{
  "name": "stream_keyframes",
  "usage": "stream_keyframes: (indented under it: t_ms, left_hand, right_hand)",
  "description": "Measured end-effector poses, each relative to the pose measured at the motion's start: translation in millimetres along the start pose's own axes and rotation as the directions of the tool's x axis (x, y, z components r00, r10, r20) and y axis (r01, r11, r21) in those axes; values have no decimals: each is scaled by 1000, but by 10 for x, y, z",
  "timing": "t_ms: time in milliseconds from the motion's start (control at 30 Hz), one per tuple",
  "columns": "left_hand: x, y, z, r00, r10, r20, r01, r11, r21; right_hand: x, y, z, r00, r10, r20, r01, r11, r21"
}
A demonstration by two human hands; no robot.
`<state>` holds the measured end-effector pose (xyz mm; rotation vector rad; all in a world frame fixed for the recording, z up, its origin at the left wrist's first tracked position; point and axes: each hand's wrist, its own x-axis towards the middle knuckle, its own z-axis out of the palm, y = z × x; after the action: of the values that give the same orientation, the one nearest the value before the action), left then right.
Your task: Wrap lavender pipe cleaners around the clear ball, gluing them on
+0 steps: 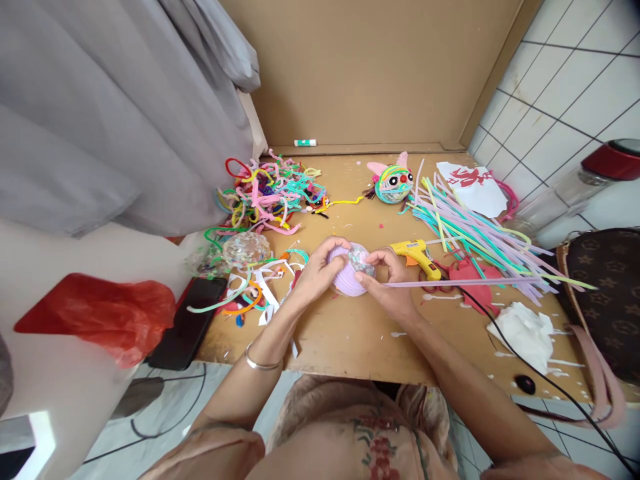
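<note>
Near the middle of the table is a round ball [346,280] partly wrapped in rows of lilac pipe cleaner. Its upper right part is bare, clear and speckled. My left hand [316,272] is closed around the ball's left side, fingers over the top. On the right side, my right hand [393,283] pinches a lilac pipe cleaner [450,284] against the ball. The strip's long free end runs straight out to the right. Just behind my right hand lies a yellow glue gun [419,257], its nozzle pointing left. My right fingertips partly cover where the strip meets the ball.
A tangled pile of pipe cleaners [273,190] sits back left, beside a clear beaded ball [247,249]. Straight pipe cleaners [480,237] spread at right. A decorated ball with ears [393,183] stands behind. A phone [189,323], tissue [523,333] and black cable [530,357] lie near the edges.
</note>
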<state>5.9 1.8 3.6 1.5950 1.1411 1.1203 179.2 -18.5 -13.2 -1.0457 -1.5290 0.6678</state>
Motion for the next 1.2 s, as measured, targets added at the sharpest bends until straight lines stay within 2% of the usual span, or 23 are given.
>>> stream_keyframes:
  t_ms: [1200]
  left_hand:
    - [-11,10,35,999,-36,-16,35,999,-25]
  right_hand:
    - [-9,-17,3,1000,16,17,-16,1000,-6]
